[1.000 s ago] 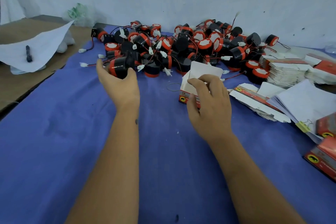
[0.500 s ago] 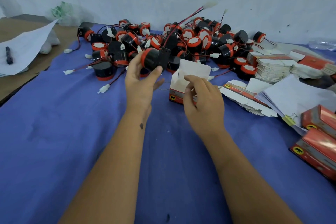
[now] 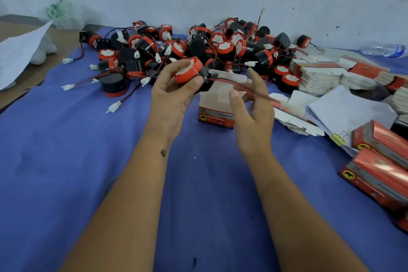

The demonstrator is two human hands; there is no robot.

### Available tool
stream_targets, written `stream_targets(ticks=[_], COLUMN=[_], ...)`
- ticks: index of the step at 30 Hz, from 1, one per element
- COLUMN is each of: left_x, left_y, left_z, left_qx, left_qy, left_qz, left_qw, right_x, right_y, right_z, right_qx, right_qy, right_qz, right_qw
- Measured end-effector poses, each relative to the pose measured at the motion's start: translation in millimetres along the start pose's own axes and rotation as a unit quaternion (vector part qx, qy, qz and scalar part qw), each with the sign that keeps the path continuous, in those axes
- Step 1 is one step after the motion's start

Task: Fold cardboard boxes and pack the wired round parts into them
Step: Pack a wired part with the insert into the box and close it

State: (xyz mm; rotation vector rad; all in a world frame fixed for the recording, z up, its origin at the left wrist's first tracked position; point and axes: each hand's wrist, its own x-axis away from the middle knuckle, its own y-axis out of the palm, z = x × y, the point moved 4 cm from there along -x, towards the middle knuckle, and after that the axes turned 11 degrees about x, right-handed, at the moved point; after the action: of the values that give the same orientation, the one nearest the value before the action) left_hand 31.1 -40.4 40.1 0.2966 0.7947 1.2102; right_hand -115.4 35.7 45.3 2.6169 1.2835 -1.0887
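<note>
Presently both forearms reach forward over the blue tabletop [image 3: 66, 172]. The left hand [image 3: 171, 93] is raised, its grip clamped around a red-and-black round part [image 3: 191, 73]. The right hand [image 3: 251, 106] pinches that part's red wire [image 3: 249, 89] (blurred). An open box [image 3: 217, 106] stands just behind both hands. Half a second ago the right hand held the box flap; it has since moved to the wire.

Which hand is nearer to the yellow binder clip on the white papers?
The right hand. It is just left of the binder clip, pinching the red wire. The left hand is further left, beyond the open box, gripping the round part.
</note>
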Motion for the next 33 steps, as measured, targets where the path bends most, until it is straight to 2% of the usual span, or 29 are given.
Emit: stream_targets(ticks=[5,8,14,16,19,22,24,33], left_x=[5,14,13,12,13,14,15,12], left_y=[15,23,18,16,17,16,14,13], left_z=[-3,-10,-22,-24,-27,-31,-32,-33], left_qx=[-0.180,-0.284,-0.475,-0.503,-0.473,-0.408,-0.383,-0.382], left_qy=[0.069,0.108,0.121,0.129,0.130,0.078,0.056,0.068], left_qz=[-0.045,-0.034,-0.010,-0.005,-0.030,-0.052,-0.061,-0.075], left_qw=[0.980,0.952,0.871,0.854,0.871,0.908,0.920,0.919], right_x=[-4,-8,-8,-6,-5,-8,-8,-6], right_y=[-10,-12,-7,-5,-5,-6,-6,-6], right_z=[-3,3,18,18,16,18,19,12], right_qx=[-0.086,-0.009,0.142,0.176,0.226,0.266,0.280,0.285], right_qy=[-0.006,0.011,-0.004,-0.018,-0.055,-0.044,-0.047,-0.071], right_qz=[0.072,0.087,0.036,0.025,0.028,0.016,0.013,0.034], right_qw=[0.994,0.996,0.989,0.984,0.972,0.963,0.959,0.955])
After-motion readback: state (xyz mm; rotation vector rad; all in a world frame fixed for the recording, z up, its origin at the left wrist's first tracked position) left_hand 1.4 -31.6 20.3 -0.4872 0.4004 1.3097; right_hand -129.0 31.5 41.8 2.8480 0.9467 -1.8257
